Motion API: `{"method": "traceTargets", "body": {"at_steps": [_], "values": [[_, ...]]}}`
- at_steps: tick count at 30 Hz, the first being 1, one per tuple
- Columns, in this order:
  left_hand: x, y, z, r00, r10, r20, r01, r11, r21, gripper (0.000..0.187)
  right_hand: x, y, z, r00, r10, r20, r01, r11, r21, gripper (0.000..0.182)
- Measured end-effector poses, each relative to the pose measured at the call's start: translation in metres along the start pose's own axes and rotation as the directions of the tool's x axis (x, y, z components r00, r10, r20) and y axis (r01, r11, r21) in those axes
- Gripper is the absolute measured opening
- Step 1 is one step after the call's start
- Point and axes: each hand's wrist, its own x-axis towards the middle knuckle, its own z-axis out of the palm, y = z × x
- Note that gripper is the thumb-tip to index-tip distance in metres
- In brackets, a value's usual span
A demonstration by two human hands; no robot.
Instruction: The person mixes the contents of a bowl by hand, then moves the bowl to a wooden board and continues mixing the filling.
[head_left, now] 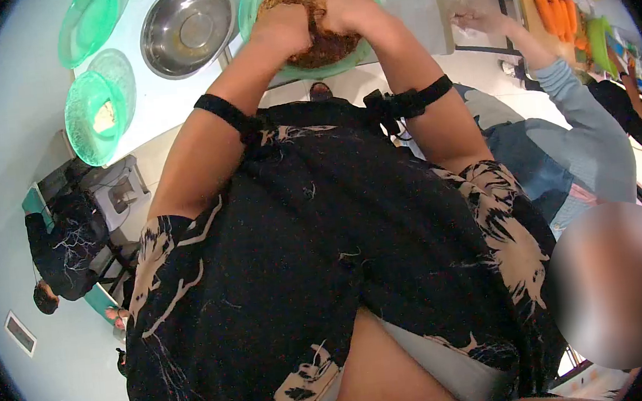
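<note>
A green see-through bowl (247, 12) at the top of the view holds a heap of brown, shredded-looking mixture (331, 51), lighter at the far side and darker near me. My left hand (285, 32) is sunk into the heap from the left, its fingers curled down into the mixture. Close beside it, my right hand (341, 11) presses in from the right with its fingers curled the same way. The fingertips of both hands are buried in the mixture. Dark straps are fastened round both forearms.
Left of the bowl on the white table (146, 101) stand a steel basin (191, 30), a green bowl (88, 26) and another green bowl (81, 118) with something pale inside. At right, a person in a blue sleeve (575, 94) reaches out near carrots (555, 13). Another person (72, 230) is at left.
</note>
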Motion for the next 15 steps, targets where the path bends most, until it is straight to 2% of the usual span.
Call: {"method": "traceTargets", "body": {"at_steps": [1,3,4,6,7,9,10,12,13,15], "values": [[0.003,-0.001,-0.001,0.999,-0.004,-0.053,-0.001,0.996,-0.093,0.026,0.002,0.003,0.004,0.997,-0.016,-0.07,0.023,0.995,0.098,0.028],[0.011,-0.014,0.002,0.989,-0.026,-0.147,-0.015,0.961,-0.276,0.026,0.009,0.006,0.004,0.964,-0.06,-0.258,0.109,0.978,0.179,0.029],[0.015,-0.02,0.005,0.959,-0.003,-0.282,-0.078,0.958,-0.275,0.028,0.007,0.005,-0.001,0.935,-0.07,-0.349,0.152,0.965,0.215,0.03],[0.017,-0.027,0.009,0.841,0.037,-0.54,-0.2,0.948,-0.246,0.033,-0.01,0.004,-0.015,0.927,-0.043,-0.373,0.1,0.986,0.134,0.032],[0.018,-0.026,0.008,0.878,0.018,-0.479,-0.12,0.975,-0.184,0.032,-0.013,0.004,-0.021,0.921,-0.035,-0.387,0.076,0.993,0.089,0.033],[0.014,-0.022,0.004,0.932,-0.045,-0.359,0.032,0.999,-0.042,0.03,-0.005,0.011,-0.013,0.991,-0.035,-0.129,0.025,0.997,-0.073,0.033],[0.011,-0.017,-0.001,0.968,-0.034,-0.248,0.031,0.999,-0.013,0.031,-0.004,0.013,-0.009,1.0,-0.017,0.004,0.018,0.987,-0.157,0.032],[0.01,-0.004,-0.009,1.0,-0.019,-0.015,0.02,0.999,0.044,0.034,0.003,0.007,-0.001,0.997,-0.063,0.035,0.066,0.995,-0.076,0.03],[0.012,-0.006,-0.007,0.997,0.0,-0.078,-0.003,0.999,-0.043,0.034,0.005,0.004,0.0,0.995,-0.087,0.048,0.088,0.995,-0.035,0.029],[0.019,-0.013,0.004,0.978,0.021,-0.206,-0.065,0.976,-0.207,0.034,0.013,0.009,0.015,0.935,-0.16,-0.318,0.21,0.969,0.13,0.028]]}}
